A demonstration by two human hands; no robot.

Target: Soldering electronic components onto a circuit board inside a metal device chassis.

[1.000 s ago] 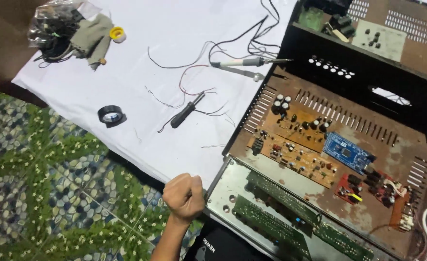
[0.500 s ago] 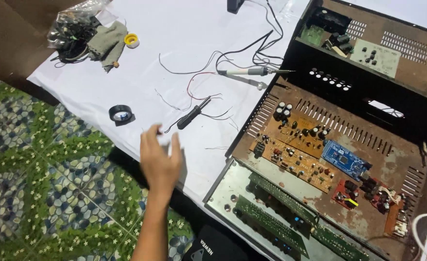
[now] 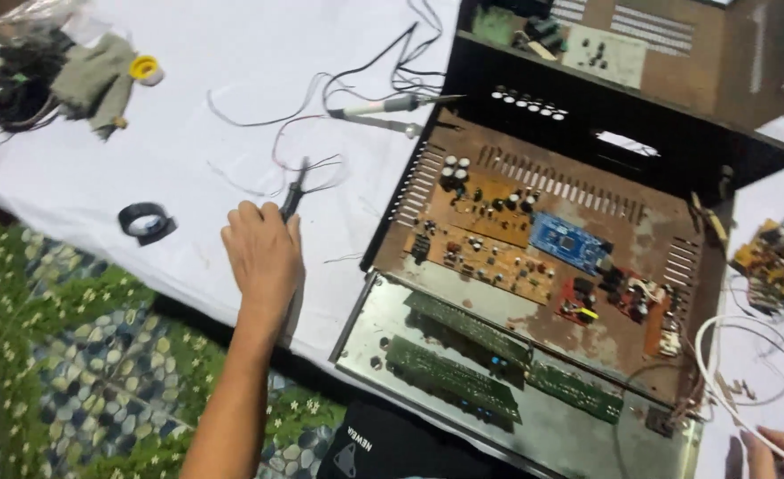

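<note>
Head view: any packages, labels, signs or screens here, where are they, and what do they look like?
Clear plastic bag: top left on the white sheet, crumpled, dark cables inside.
Printed black fabric: bottom edge below the open chassis, white lettering and a triangle mark.
No screens or signs.

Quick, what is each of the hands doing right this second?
Left hand: fingers closing on the slim black-handled tool lying on the white cloth.
Right hand: mostly out of view, touching a white cable; grip cannot be told.
</note>
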